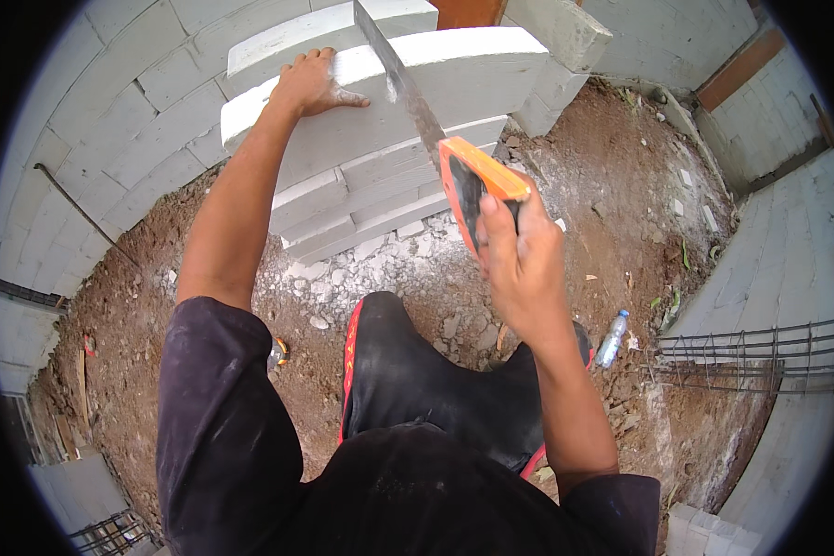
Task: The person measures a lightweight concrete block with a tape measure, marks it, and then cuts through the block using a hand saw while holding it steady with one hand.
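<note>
A long white lightweight concrete block point(477, 79) lies on top of a stack of similar blocks point(380, 185) in front of me. My left hand point(320, 85) rests on the block's upper left part, fingers over the top edge and thumb spread along the near face. In my right hand point(519, 241) is the orange and black handle of a handsaw point(398, 79). Its steel blade runs up and away across the block, left of the block's middle, with pale dust near it. Whether the teeth sit in a cut, I cannot tell.
Block walls point(130, 102) enclose the left and right sides. White chips point(417, 246) litter the brown soil below the stack. A plastic bottle point(612, 338) lies right of my legs, near a steel rebar cage point(751, 357). A thin rod point(83, 213) leans at the left wall.
</note>
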### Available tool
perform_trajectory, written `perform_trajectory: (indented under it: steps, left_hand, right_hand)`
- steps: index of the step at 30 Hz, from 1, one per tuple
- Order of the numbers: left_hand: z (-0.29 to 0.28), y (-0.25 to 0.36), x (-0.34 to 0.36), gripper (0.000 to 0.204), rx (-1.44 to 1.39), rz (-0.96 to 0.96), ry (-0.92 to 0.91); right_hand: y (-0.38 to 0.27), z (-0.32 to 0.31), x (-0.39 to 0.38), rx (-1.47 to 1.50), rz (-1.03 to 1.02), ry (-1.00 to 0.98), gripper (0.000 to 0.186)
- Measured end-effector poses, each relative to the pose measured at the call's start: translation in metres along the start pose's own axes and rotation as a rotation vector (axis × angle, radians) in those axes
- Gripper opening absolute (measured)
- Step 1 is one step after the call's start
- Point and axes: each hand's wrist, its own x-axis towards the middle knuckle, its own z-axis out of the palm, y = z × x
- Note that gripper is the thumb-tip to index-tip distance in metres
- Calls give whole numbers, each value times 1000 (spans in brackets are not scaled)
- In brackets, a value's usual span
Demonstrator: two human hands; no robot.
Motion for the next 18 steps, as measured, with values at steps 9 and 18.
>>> perform_trajectory:
  steps: [9, 18]
  left_hand:
    - [6, 35, 15, 119, -81, 50, 25]
    - [4, 20, 1, 122, 61, 23, -15]
  right_hand:
    - [9, 10, 89, -156, -83, 17, 41]
    - [-13, -32, -72, -85, 30, 59, 42]
